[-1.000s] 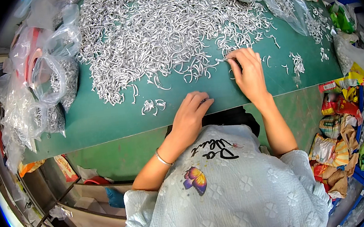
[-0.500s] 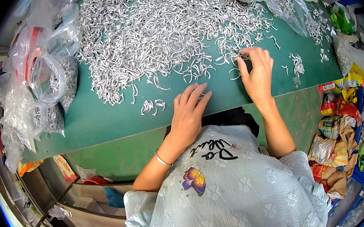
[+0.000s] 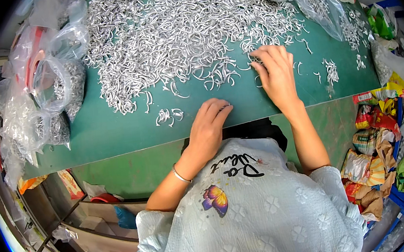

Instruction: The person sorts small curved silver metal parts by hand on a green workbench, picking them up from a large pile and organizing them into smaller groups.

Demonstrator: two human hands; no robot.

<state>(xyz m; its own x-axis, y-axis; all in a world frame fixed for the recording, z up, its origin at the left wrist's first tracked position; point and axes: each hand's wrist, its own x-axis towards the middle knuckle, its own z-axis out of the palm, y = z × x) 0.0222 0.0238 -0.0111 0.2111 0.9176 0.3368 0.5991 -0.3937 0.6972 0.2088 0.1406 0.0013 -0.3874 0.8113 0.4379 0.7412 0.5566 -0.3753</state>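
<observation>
The one view looks steeply down from the person's head — a wide fisheye, upright, facing out over the tabletop [image 3: 114, 135]. It sits close above the shirt [image 3: 271, 227]; the tabletop's near edge crosses mid-frame at a slant — its far side runs off at the top.

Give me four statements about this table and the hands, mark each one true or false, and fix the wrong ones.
The pile of silvery curved pieces lies on a green tabletop. True.
The bracelet is worn on the right arm. False: it is on the left arm.
The right hand is closer to that pile than the left hand. True.
The person's top is plain black. False: it is pale blue with a butterfly.
</observation>
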